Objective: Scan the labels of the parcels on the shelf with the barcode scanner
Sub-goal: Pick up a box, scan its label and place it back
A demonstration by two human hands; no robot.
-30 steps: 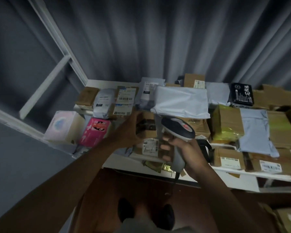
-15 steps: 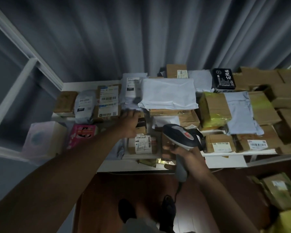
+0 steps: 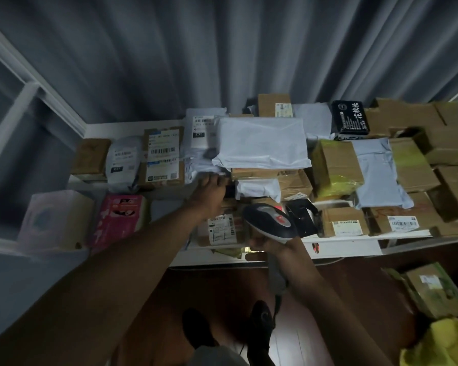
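White metal shelf stands before grey curtains, crowded with cardboard boxes and mailer bags. A large white bag lies on top of the middle stack. A small labelled box sits at the front edge, just beside the barcode scanner. The right hand has its grip clenched round the scanner's handle. The left hand reaches under the white bag; its grip is hidden, so I cannot tell.
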